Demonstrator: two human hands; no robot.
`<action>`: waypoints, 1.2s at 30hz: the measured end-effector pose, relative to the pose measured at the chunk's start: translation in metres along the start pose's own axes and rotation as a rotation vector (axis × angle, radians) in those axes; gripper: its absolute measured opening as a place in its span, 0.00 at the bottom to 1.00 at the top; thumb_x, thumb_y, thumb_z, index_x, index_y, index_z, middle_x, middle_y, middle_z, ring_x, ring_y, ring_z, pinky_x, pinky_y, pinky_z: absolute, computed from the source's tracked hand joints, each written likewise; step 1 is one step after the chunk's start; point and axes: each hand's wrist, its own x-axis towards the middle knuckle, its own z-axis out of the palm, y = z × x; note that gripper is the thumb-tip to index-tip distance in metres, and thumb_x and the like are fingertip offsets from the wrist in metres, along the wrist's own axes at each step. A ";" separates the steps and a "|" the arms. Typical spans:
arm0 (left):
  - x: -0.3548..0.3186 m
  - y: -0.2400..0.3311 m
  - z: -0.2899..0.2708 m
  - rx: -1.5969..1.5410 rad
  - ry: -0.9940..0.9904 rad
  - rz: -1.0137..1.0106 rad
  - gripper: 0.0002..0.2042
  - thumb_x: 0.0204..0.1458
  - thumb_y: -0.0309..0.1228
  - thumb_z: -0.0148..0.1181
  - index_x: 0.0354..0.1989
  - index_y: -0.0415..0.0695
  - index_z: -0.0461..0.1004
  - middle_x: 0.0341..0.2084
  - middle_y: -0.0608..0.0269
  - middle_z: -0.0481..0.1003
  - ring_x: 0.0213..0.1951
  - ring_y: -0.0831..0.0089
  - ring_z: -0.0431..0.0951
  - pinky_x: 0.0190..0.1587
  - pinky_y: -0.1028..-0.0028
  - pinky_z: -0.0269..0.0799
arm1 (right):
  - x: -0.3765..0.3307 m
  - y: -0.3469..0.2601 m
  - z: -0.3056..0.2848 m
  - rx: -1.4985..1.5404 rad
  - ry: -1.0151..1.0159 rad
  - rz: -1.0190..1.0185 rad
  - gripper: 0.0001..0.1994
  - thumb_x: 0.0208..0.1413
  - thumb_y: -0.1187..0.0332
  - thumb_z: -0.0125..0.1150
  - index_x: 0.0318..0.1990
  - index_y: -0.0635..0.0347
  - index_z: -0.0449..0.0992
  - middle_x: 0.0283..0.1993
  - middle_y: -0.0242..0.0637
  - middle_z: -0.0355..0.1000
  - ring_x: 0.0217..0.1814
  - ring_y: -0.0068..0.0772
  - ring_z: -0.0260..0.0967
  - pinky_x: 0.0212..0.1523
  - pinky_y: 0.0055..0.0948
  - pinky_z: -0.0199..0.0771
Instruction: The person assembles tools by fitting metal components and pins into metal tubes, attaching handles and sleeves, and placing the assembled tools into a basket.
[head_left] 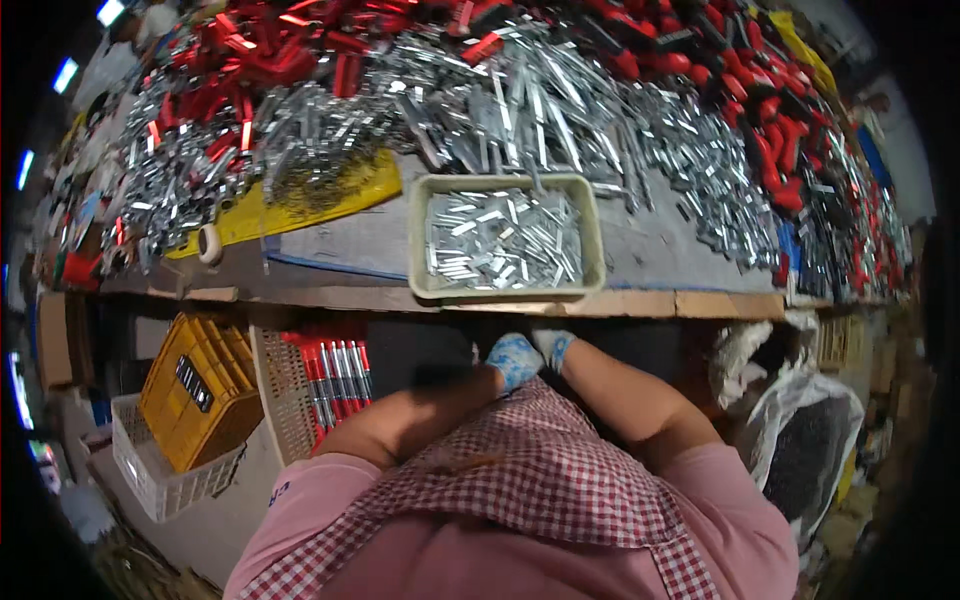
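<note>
My left hand (515, 361), in a white glove with blue patches, is low in front of my apron, just below the table's front edge. Close against it is my right hand (553, 347), gloved the same way. The fingers of both are hidden or too indistinct to read, and I cannot make out anything held. Straight ahead of them, at the table edge, stands a pale rectangular tray (417, 240) with many small silver metal pieces (500, 238) in it. A red-and-white checked apron (560, 450) covers my lap.
Heaps of silver metal parts (530, 100), red parts (280, 60) and red-and-black handles (770, 140) cover the table's back and sides. A perforated crate (285, 400) with red-and-silver tools and a yellow crate (195, 395) stand lower left. A white sack (755, 450) stands at right.
</note>
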 end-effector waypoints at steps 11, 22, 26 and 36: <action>0.021 -0.030 0.030 -0.720 -0.033 0.183 0.27 0.51 0.50 0.57 0.49 0.37 0.73 0.47 0.48 0.75 0.49 0.54 0.74 0.53 0.54 0.67 | 0.013 -0.014 -0.012 0.163 -0.120 0.115 0.21 0.51 0.62 0.63 0.53 0.54 0.75 0.46 0.44 0.76 0.48 0.40 0.74 0.49 0.35 0.73; -0.044 -0.065 -0.002 -2.279 0.204 0.372 0.26 0.60 0.53 0.41 0.54 0.45 0.65 0.37 0.48 0.73 0.46 0.50 0.72 0.49 0.48 0.69 | -0.199 -0.089 -0.041 -1.231 -0.092 -0.410 0.37 0.41 0.60 0.65 0.64 0.48 0.64 0.37 0.56 0.72 0.34 0.50 0.73 0.35 0.43 0.76; -0.071 -0.057 -0.018 -2.593 0.432 0.372 0.16 0.57 0.37 0.47 0.16 0.47 0.63 0.19 0.56 0.67 0.25 0.58 0.67 0.42 0.55 0.70 | -0.181 -0.067 -0.019 0.118 0.012 -0.249 0.34 0.46 0.66 0.62 0.64 0.59 0.62 0.39 0.49 0.73 0.33 0.45 0.75 0.35 0.41 0.78; -0.177 -0.170 -0.015 -2.503 1.040 0.800 0.20 0.59 0.49 0.46 0.34 0.43 0.71 0.28 0.54 0.75 0.36 0.54 0.75 0.47 0.47 0.71 | -0.089 -0.108 0.075 1.359 -0.590 0.452 0.18 0.52 0.66 0.60 0.49 0.64 0.69 0.35 0.41 0.73 0.34 0.39 0.74 0.37 0.39 0.78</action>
